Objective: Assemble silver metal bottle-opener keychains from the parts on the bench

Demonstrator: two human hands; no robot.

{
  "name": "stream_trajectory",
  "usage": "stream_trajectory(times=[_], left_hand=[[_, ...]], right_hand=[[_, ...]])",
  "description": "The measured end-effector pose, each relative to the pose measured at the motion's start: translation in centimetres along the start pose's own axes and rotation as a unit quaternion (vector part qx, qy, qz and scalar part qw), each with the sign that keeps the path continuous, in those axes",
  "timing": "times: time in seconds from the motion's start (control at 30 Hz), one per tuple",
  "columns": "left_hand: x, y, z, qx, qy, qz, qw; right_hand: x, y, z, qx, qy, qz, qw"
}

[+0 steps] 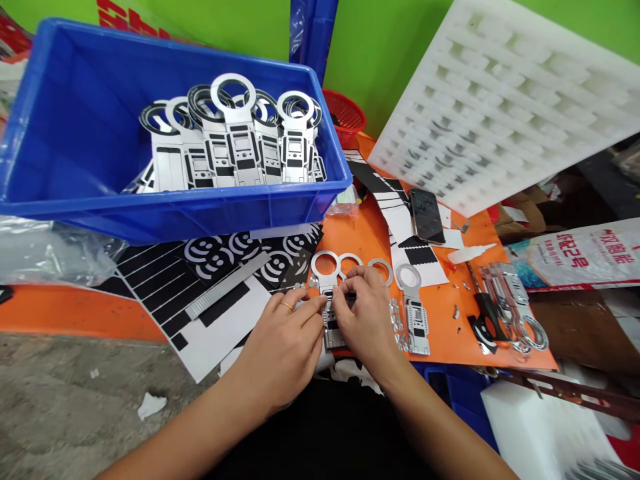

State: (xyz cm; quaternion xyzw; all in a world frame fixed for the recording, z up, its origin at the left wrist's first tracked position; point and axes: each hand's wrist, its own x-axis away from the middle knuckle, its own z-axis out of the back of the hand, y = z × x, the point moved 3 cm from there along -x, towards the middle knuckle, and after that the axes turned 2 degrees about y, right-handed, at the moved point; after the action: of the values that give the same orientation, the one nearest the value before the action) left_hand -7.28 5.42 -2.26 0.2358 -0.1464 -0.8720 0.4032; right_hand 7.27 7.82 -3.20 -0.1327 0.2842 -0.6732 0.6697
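My left hand (283, 347) and my right hand (367, 320) meet over a silver metal part with a ring-shaped top (326, 267), which lies on the orange board (360, 233). Both hands pinch with their fingertips at the part's body, where a small black strip sits between them. A gold ring is on my left hand. More ring-topped parts (413, 307) lie just right of my right hand. Sheets of black stickers (200, 293) lie left of my left hand.
A blue crate (100, 200) at the back left holds several finished ring-topped parts (235, 140). A white foam tray (505, 100) leans at the back right. A phone (427, 215), black pliers (487, 320) and more metal parts (515, 307) lie on the right.
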Motion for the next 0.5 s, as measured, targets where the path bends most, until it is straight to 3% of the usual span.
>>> stream_trajectory(times=[0.5], left_hand=[[-0.3,0.2,-0.1,-0.018,-0.029,0.006,0.999]], right_hand=[[-0.7,0.2,1.0,0.038,0.003,0.021,0.999]])
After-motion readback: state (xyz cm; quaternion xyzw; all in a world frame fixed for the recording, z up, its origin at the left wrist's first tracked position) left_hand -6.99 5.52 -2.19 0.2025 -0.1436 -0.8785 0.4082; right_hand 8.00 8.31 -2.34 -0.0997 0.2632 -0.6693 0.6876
